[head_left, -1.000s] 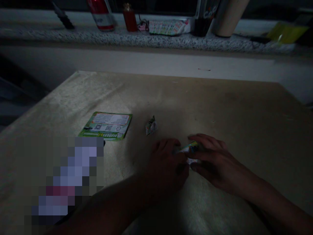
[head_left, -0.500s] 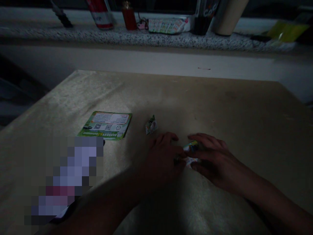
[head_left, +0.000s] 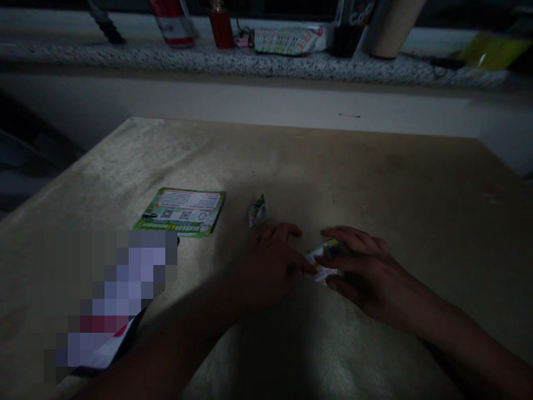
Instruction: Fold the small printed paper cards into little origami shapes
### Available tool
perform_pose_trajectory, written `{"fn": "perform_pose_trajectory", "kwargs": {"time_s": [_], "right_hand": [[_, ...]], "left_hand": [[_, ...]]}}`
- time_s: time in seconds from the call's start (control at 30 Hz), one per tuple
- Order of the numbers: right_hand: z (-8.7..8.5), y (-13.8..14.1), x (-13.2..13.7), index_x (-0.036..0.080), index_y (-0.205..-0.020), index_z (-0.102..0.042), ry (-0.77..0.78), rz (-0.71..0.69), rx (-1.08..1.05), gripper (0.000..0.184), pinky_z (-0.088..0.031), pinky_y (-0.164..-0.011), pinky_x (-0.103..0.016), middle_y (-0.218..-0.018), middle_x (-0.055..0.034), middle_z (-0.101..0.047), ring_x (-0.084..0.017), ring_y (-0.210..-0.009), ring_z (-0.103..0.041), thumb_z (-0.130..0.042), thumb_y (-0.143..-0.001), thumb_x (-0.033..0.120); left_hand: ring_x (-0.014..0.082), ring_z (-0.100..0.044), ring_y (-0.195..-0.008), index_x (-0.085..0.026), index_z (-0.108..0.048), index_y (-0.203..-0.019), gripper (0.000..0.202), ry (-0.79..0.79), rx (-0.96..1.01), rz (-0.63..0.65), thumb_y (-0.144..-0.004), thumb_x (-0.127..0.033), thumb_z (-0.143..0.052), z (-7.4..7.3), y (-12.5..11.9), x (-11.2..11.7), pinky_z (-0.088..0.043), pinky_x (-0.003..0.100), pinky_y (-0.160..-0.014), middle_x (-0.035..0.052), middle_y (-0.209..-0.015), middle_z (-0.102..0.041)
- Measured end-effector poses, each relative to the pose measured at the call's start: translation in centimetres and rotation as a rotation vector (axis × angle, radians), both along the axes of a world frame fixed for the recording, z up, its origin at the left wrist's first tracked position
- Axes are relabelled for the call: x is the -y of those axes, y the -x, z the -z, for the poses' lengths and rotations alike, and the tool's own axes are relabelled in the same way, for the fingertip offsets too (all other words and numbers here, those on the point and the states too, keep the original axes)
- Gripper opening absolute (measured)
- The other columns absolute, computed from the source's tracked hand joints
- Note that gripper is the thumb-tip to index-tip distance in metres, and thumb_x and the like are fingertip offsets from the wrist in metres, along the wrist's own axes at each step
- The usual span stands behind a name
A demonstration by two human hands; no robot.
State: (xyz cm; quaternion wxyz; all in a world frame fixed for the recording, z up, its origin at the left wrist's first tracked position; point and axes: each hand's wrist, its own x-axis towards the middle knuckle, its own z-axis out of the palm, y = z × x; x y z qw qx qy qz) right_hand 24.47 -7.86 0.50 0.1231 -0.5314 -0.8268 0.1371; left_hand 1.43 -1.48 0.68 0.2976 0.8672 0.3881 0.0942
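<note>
A small, flat piece of colourful printed paper [head_left: 323, 272] lies on the table between my hands, partly covered by fingers. My left hand [head_left: 277, 266] has its index finger stretched onto the paper's left side, with the other fingers apart and reaching forward. Over the paper's right side is my right hand [head_left: 366, 269], fingers spread, index finger on top and thumb at the near edge. Just beyond my left hand sits a small crumpled wrapper [head_left: 259, 212], green and whitish.
A green printed card [head_left: 183, 208] lies to the left. Nearer me is a pixelated phone-like object [head_left: 120, 300] beside my left forearm. Behind the table [head_left: 291, 161], a speckled stone sill [head_left: 233, 61] bears bottles, a red can [head_left: 172, 25] and a printed packet [head_left: 287, 41].
My left hand has shifted slightly left and its fingers have come apart, so more of the printed paper shows. My right hand has barely moved.
</note>
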Motion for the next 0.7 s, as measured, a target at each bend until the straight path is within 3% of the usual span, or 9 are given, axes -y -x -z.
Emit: {"fn": "perform_pose_trajectory", "kwargs": {"time_s": [0.17,0.27,0.37,0.53,0.7], "right_hand": [[0.3,-0.4,-0.1,0.041,-0.124,-0.067,0.007,-0.01,-0.004,0.041,-0.04,-0.104,-0.057,-0.15,-0.0028,-0.05,-0.033,-0.139,-0.043,-0.069,-0.087,0.024],[0.1,-0.8,-0.3,0.038,-0.125,-0.066,0.031,-0.053,-0.016,0.043,-0.039,-0.106,-0.057,-0.153,-0.0039,-0.047,-0.035,-0.141,-0.04,-0.072,-0.084,0.027],[-0.3,-1.0,-0.5,0.035,-0.128,-0.066,0.066,-0.108,-0.034,0.048,-0.039,-0.108,-0.056,-0.153,-0.0058,-0.046,-0.035,-0.142,-0.039,-0.075,-0.081,0.027],[-0.3,-1.3,-1.0,0.032,-0.127,-0.066,0.045,-0.154,-0.108,0.044,-0.042,-0.106,-0.052,-0.143,-0.0075,-0.056,-0.033,-0.136,-0.047,-0.073,-0.085,0.025],[0.0,-1.5,-1.3,0.028,-0.128,-0.065,-0.005,-0.162,-0.205,0.038,-0.043,-0.107,-0.05,-0.143,-0.0099,-0.055,-0.031,-0.135,-0.049,-0.069,-0.091,0.028]], "left_hand": [[0.0289,-0.047,-0.13,-0.036,-0.079,-0.1,0.044,-0.043,0.042,0.004,-0.079,-0.002,-0.062,0.2,0.3,0.7,-0.034,0.054,-0.109,0.0036,-0.135,-0.053],[0.0294,-0.048,-0.126,-0.027,-0.076,-0.108,0.03,-0.051,0.075,0.066,-0.081,-0.015,-0.071,0.4,0.3,1.3,-0.039,0.051,-0.107,0.0075,-0.132,-0.055],[0.0267,-0.052,-0.118,-0.025,-0.07,-0.116,0.032,-0.116,0.105,0.125,-0.084,-0.023,-0.074,0.6,0.1,1.5,-0.042,0.046,-0.103,0.0063,-0.123,-0.06],[0.0222,-0.058,-0.098,-0.021,-0.07,-0.104,0.011,-0.27,0.095,0.188,-0.095,-0.024,-0.064,1.1,-0.1,0.8,-0.044,0.038,-0.088,0.0039,-0.103,-0.066],[0.0211,-0.059,-0.091,-0.018,-0.068,-0.099,0.013,-0.374,0.169,0.136,-0.1,-0.02,-0.055,1.3,0.1,0.2,-0.042,0.039,-0.087,0.0037,-0.097,-0.069]]}}
